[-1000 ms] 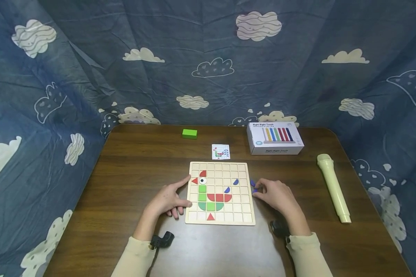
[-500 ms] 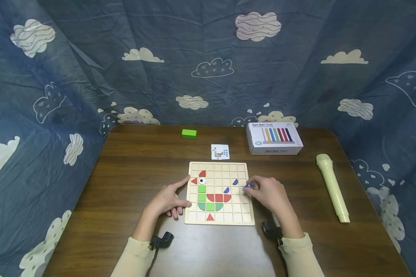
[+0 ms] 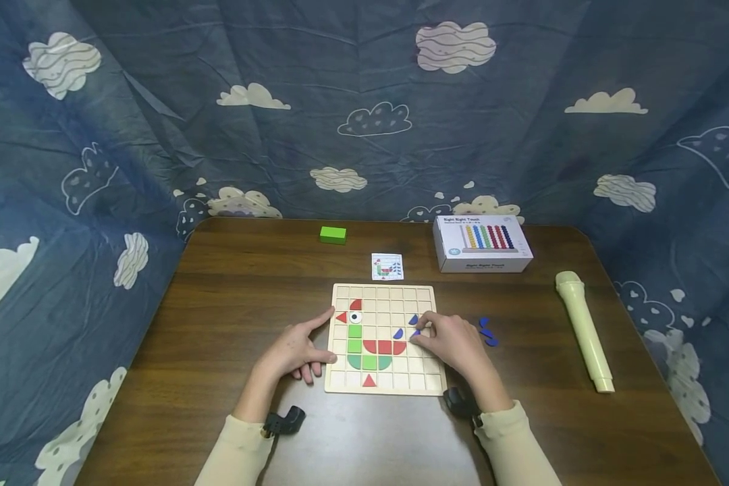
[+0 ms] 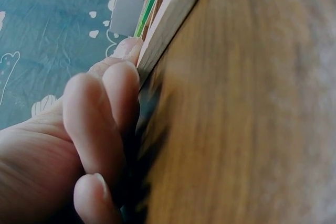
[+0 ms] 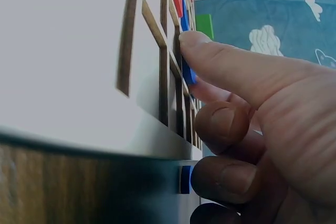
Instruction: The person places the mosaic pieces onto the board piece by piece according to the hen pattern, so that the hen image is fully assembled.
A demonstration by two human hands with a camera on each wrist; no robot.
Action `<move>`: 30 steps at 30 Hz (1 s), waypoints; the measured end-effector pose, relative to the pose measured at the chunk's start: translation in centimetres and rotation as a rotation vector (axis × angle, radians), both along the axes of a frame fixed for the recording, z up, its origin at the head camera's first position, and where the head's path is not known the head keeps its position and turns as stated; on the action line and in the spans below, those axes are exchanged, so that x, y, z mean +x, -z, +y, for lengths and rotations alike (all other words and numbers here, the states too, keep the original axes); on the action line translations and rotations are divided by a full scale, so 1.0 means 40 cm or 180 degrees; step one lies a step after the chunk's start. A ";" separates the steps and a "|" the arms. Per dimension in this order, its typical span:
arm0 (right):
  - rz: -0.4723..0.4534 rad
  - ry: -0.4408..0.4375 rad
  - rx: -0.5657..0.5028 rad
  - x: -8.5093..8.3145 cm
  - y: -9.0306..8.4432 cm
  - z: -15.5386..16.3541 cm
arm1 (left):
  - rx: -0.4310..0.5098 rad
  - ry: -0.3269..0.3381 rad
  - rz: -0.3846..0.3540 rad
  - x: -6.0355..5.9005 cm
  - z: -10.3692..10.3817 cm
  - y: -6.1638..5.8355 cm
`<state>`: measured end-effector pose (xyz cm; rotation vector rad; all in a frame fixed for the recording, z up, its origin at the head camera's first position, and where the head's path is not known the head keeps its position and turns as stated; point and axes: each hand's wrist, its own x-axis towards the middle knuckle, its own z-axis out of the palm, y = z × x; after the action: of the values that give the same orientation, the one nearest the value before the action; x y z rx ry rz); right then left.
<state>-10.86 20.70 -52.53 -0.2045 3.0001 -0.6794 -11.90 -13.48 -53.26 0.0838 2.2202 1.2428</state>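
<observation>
A wooden grid board lies on the table in front of me, with red, green and blue pieces forming a bird figure. My right hand is over the board's right part and pinches a small blue piece between thumb and forefinger just above the cells. In the right wrist view the blue piece sits at the thumb tip against the grid board. My left hand rests on the table, fingers straight against the board's left edge. Two more blue pieces lie in cells nearby.
Loose blue pieces lie on the table right of the board. Behind it are a pattern card, a green block and a white abacus box. A cream toy microphone lies at the right. Blue cloud cloth surrounds the table.
My right hand has moved left from the table beside the board onto the board, carrying a blue piece. The loose blue pieces it covered now show. The left hand has stayed put.
</observation>
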 end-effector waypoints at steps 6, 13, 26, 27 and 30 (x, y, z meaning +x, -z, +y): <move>-0.0030 0.0062 -0.0035 -0.003 0.002 0.002 | -0.0013 0.0005 0.0002 -0.002 0.000 -0.001; -0.0082 0.0029 -0.0038 -0.004 0.000 -0.002 | -0.0024 -0.0012 -0.0008 0.000 0.000 -0.003; -0.0264 0.0502 -0.0158 -0.028 -0.009 0.137 | -0.0039 -0.0048 0.0000 0.003 0.001 -0.003; -0.0284 0.0440 -0.0098 -0.032 -0.009 0.141 | -0.0042 -0.0050 0.0004 0.002 0.001 -0.002; -0.0313 0.0244 0.0037 -0.044 -0.004 0.142 | -0.0038 -0.0032 0.0037 0.002 0.002 -0.001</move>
<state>-12.61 26.38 -52.36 -0.0538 2.9298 -0.6582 -11.84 -13.41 -53.24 0.0754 2.2404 1.2372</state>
